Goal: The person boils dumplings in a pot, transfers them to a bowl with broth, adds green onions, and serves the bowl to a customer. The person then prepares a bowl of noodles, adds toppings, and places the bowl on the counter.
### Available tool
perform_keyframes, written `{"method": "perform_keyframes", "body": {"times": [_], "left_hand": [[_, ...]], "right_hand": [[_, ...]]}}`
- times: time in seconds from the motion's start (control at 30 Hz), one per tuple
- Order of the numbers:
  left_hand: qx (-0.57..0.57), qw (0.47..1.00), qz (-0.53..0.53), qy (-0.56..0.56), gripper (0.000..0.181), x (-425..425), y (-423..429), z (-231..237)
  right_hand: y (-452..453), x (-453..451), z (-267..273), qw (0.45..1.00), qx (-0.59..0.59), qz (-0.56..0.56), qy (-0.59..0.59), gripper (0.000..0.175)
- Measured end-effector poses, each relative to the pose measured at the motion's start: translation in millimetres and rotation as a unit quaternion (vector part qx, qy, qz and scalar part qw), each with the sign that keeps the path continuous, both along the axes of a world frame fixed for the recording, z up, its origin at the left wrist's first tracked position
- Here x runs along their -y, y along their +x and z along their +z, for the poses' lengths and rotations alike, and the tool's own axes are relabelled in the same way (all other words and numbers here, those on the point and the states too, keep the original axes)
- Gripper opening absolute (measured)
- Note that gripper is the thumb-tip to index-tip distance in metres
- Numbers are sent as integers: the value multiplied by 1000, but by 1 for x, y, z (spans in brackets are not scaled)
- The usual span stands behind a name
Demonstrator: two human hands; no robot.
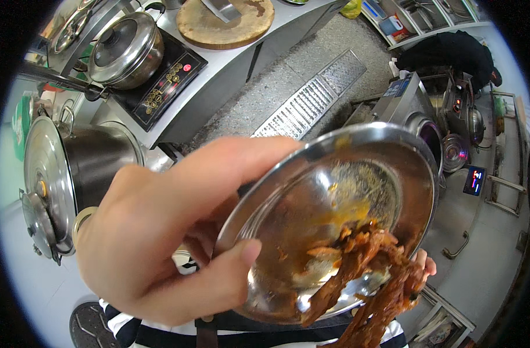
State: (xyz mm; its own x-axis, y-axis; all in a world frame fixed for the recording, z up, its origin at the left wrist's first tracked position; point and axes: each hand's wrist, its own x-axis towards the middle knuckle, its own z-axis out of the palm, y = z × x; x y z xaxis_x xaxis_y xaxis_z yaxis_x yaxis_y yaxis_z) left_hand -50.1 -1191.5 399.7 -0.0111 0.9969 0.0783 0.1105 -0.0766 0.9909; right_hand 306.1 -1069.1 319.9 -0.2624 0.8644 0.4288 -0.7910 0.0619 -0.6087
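Close before me, my left hand (152,222) grips a round, shallow stainless steel dish (282,217) by its rim, thumb inside. The dish is steeply tilted, with its inside facing me. Orange oily sauce and small scraps smear its bottom. Pieces of brown, sauce-coated cooked meat (371,269) lie at the lower right and hang over the lower rim. Only a few fingertips of my right hand (425,263) show, at the right end of the meat. Meat and dish hide the rest, so whether those fingers hold the meat or the rim is unclear.
A lidded pot (125,50) stands on an induction cooker (162,82) at the upper left. Nearby are a large stockpot (99,152) and a round wooden chopping block (226,26) with a cleaver (221,9). A person in black (443,56) bends beside equipment at the upper right.
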Motion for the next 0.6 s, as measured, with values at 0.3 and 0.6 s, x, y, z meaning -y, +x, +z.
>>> {"method": "perform_keyframes", "body": {"times": [0.3, 0.6], "left_hand": [[29, 991, 99, 89, 47, -12, 22, -15], [36, 999, 0, -13, 54, -14, 10, -5]], "right_hand": [[27, -28, -11, 968, -57, 203, 134, 26], [-7, -8, 17, 973, 12, -5, 229, 17]]}}
